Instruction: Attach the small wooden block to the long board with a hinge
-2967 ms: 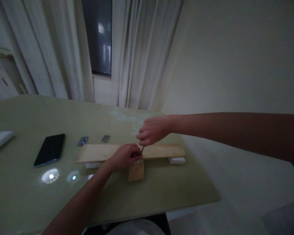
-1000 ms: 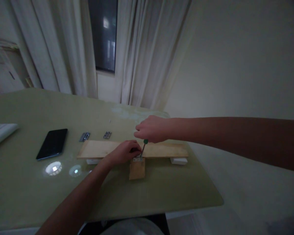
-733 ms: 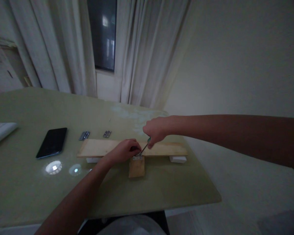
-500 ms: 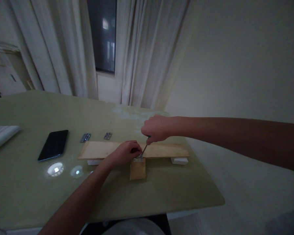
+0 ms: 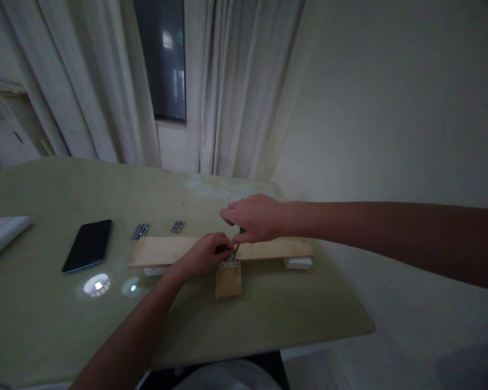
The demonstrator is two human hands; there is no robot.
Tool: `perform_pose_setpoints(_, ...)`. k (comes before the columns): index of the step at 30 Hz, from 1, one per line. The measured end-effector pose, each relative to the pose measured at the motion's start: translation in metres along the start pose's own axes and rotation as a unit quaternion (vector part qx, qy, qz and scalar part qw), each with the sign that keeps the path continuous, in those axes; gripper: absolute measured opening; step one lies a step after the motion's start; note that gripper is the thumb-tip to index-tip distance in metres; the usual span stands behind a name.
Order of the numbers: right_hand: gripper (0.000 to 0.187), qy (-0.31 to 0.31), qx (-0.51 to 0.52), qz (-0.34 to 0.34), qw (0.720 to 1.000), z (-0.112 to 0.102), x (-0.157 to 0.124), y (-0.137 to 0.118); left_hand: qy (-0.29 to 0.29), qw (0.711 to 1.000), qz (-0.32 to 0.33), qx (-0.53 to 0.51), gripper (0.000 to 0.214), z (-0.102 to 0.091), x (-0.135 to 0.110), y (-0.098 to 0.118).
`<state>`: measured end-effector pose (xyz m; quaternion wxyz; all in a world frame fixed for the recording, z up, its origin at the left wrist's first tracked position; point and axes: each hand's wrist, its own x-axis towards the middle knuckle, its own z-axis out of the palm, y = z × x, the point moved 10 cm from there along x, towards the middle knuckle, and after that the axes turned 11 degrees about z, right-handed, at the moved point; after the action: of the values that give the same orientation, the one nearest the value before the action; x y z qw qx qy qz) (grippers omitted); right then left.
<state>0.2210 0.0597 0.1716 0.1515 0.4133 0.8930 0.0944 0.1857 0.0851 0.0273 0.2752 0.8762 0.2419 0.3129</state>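
My right hand [image 5: 254,218] is around the green handle of a screwdriver [image 5: 242,230], its index finger reaching forward. The thin shaft slants down to a metal hinge [image 5: 228,264]. That hinge joins the long pale wooden board [image 5: 274,249] and a small wooden block [image 5: 228,283] at its near edge. My left hand [image 5: 205,253] rests over the board, fingers closed together beside the screwdriver's tip. Whatever those fingers pinch is hidden. White supports [image 5: 298,264] hold up the board's ends.
Behind the board lie a hinge [image 5: 178,226] and another metal hinge piece [image 5: 140,231]. A black phone or tablet [image 5: 88,245] is to the left, a white roll-like object [image 5: 4,234] beyond it. The green table [image 5: 309,319] ends at the right near the wall.
My right hand has loosened from a tight fist, its fingers stretching out left over the handle. The hand sits slightly lower. My left hand stays at the hinge.
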Motion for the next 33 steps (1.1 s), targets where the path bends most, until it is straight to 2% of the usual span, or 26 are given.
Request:
perform_pose_setpoints(2, 0.048, -0.009, 0.062, -0.031, 0.998, -0.003, -0.005, -0.003, -0.001, 1.0, 0.004, 0.001, 0.014, 0.0, 0.0, 0.001)
perform_pose_setpoints(4, 0.041, 0.001, 0.083, -0.038, 0.996, -0.008, -0.008, 0.001, -0.005, 1.0, 0.004, 0.002, 0.013, 0.0, 0.001, 0.001)
perform_pose_setpoints(6, 0.025, 0.028, 0.045, -0.006, 0.999, -0.012, -0.009, 0.01, -0.004, 1.0, -0.001, 0.005, 0.012, -0.001, 0.001, 0.001)
perform_pose_setpoints(7, 0.024, 0.037, 0.019, 0.02, 0.999, -0.012, -0.01, 0.015, -0.003, 1.0, -0.003, 0.004, 0.012, -0.001, 0.001, 0.0)
perform_pose_setpoints(9, 0.037, 0.029, -0.007, 0.051, 0.998, -0.008, -0.012, 0.022, -0.001, 1.0, -0.005, 0.0, 0.013, 0.0, 0.0, 0.0)
perform_pose_setpoints(12, 0.037, -0.003, 0.04, 0.006, 0.999, 0.0, -0.016, 0.016, -0.002, 1.0, -0.004, -0.009, 0.013, 0.002, 0.0, -0.001)
perform_pose_setpoints(14, 0.033, -0.001, 0.053, -0.014, 0.999, 0.001, -0.017, 0.013, -0.001, 1.0, -0.003, -0.009, 0.013, 0.002, -0.001, -0.002)
perform_pose_setpoints(16, 0.026, 0.021, 0.02, 0.027, 0.999, 0.0, -0.016, 0.021, -0.001, 1.0, -0.003, -0.009, 0.013, 0.002, -0.001, -0.002)
perform_pose_setpoints(18, 0.036, 0.037, 0.005, 0.065, 0.997, -0.001, -0.016, 0.029, 0.0, 1.0, -0.001, -0.011, 0.014, 0.002, 0.0, -0.002)
perform_pose_setpoints(22, 0.037, 0.035, 0.068, -0.021, 0.997, -0.003, -0.02, 0.012, -0.002, 1.0, 0.001, -0.01, 0.013, 0.001, 0.0, 0.0)
perform_pose_setpoints(24, 0.026, 0.051, 0.045, 0.0, 0.998, -0.004, -0.02, 0.015, -0.004, 1.0, -0.001, -0.004, 0.012, 0.001, 0.001, 0.0)
perform_pose_setpoints(27, 0.036, 0.053, 0.029, 0.049, 0.997, -0.001, -0.019, 0.024, 0.001, 1.0, 0.0, -0.006, 0.013, 0.0, 0.0, 0.001)
perform_pose_setpoints(30, 0.043, 0.048, 0.096, -0.018, 0.994, -0.002, -0.023, 0.015, 0.0, 1.0, -0.004, -0.006, 0.013, 0.001, 0.0, 0.0)
perform_pose_setpoints(31, 0.041, 0.057, 0.107, -0.032, 0.992, -0.004, -0.024, 0.014, -0.001, 1.0, -0.007, -0.003, 0.013, 0.001, 0.0, 0.0)
perform_pose_setpoints(33, 0.027, 0.084, 0.089, -0.011, 0.992, -0.006, -0.024, 0.018, -0.001, 1.0, -0.011, 0.0, 0.012, 0.001, 0.0, -0.001)
